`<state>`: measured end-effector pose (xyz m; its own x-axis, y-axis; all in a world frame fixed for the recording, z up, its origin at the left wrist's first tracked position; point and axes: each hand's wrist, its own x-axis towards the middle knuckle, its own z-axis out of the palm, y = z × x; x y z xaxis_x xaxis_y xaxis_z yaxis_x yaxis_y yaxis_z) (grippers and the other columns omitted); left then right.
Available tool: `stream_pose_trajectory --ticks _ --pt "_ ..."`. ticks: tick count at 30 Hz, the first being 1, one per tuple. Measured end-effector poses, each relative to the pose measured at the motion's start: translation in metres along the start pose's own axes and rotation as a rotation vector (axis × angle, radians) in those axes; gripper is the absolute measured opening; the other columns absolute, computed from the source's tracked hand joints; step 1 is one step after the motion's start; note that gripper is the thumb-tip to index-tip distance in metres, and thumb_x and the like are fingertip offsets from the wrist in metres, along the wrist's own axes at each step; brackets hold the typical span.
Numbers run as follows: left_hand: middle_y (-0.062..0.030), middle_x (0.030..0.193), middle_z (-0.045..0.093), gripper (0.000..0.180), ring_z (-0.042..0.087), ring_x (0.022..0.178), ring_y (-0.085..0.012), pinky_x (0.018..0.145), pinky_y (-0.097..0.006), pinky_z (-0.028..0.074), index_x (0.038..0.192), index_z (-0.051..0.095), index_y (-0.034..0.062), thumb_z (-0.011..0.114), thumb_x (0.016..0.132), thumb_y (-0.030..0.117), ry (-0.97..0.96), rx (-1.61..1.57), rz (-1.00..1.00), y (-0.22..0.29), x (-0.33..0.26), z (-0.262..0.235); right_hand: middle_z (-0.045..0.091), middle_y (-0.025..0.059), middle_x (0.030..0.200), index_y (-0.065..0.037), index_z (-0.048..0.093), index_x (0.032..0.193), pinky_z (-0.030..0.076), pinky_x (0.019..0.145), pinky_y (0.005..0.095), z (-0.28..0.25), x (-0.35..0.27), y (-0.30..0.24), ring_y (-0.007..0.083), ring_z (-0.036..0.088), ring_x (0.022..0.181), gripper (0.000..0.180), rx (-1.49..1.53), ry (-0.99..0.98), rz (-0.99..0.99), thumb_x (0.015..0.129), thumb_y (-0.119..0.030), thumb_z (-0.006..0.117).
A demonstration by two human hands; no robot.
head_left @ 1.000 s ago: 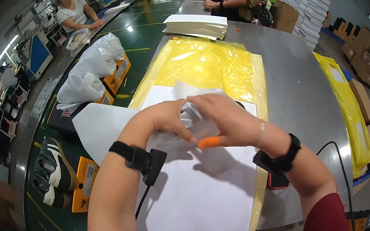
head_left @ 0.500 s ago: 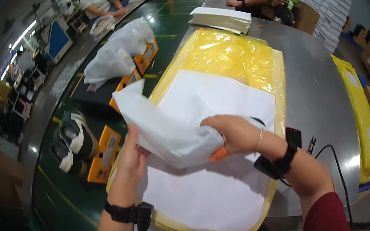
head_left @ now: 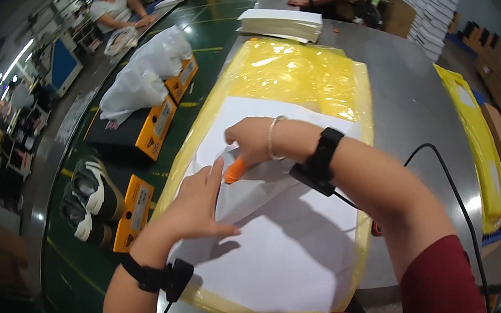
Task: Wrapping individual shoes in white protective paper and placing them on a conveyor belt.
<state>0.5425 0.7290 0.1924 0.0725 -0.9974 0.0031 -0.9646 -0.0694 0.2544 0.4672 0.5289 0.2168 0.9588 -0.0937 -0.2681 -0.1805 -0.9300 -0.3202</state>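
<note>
A thin white sheet of wrapping paper lies bunched and partly folded under my hands, on a stack of flat white sheets. My right hand has curled fingers and grips the sheet's upper part; an orange finger cover sits on one of its digits. Against the sheet's left side rests my left hand, open, with thumb and forefinger spread. Yellow plastic wrapping shows beneath and beyond the white stack. Whether anything lies inside the folded sheet is hidden.
At left on the green conveyor stand a pair of shoes, an orange box end and a black-and-orange shoebox topped with white paper. A paper stack stands beyond. A black cable crosses at right. Co-workers are farther off.
Both hands have shifted, the right one up and left across the stack. The raised, bunched sheet has come down flatter onto the stack, and the left hand's fingers have spread.
</note>
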Motion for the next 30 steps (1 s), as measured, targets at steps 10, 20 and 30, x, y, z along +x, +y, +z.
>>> stream_pose_trajectory --ticks 10,20,30 --pt "-0.0141 0.132 0.048 0.102 0.045 0.119 -0.0202 0.101 -0.028 0.034 0.142 0.028 0.0017 0.083 0.060 0.028 -0.250 -0.788 -0.246 -0.009 -0.005 -0.024 0.058 0.0118 0.114 -0.001 0.054 0.112 0.048 0.088 0.0395 0.147 -0.147 -0.001 0.0267 0.060 0.099 0.044 1.271 0.550 0.024 0.089 -0.039 0.057" --pt "-0.0104 0.127 0.052 0.090 0.050 0.115 -0.0190 0.100 -0.029 0.036 0.141 0.031 0.0029 0.079 0.068 0.022 -1.007 -1.157 -0.276 0.016 -0.050 -0.026 0.063 0.0179 0.107 0.003 0.047 0.124 0.046 0.090 0.0388 0.128 -0.145 -0.003 0.0312 0.061 0.100 0.067 0.870 0.578 -0.002 0.084 -0.051 0.059" --pt "-0.0211 0.124 0.052 0.090 0.046 0.121 -0.0325 0.103 -0.044 0.032 0.132 0.043 0.0010 0.078 0.063 0.047 -0.235 -0.045 0.055 0.023 -0.032 -0.062 0.065 0.0215 0.089 -0.003 0.065 0.099 0.047 0.079 0.0406 0.090 -0.065 0.006 0.0371 0.061 0.088 0.045 0.406 0.007 0.022 0.089 -0.044 0.051"
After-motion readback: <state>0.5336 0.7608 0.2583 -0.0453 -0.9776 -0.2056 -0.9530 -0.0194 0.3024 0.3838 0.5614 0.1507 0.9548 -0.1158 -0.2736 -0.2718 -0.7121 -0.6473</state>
